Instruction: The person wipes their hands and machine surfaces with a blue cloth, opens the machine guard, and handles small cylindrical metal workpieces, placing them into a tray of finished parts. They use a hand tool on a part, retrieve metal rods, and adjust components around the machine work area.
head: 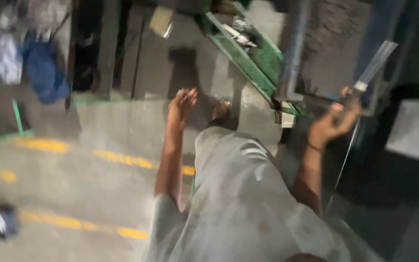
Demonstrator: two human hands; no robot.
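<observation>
Head view: at 2 o'clock the right hand [333, 123] wraps tight around a clear flat strip [375, 65]. At 12 o'clock the left hand [181, 106] hangs empty, fingers spread, over the gray floor [98, 131].

Motion blur smears everything. The right hand [334, 123] grips a blurred tool [370, 73] of unclear kind. Beyond the left hand [181, 106], heaped blue and white cloth [25, 60] is indistinct.

- Our left hand [181, 106] hangs over the floor [98, 126], holding nothing we can see.
- Our right hand [334, 122] grips a tool handle [352, 99]; its blade [375, 64] rises beyond.
- Between the hands, farther off, stands a machine frame [248, 60].
- Far left of the left hand lies bundled cloth [42, 68].
</observation>
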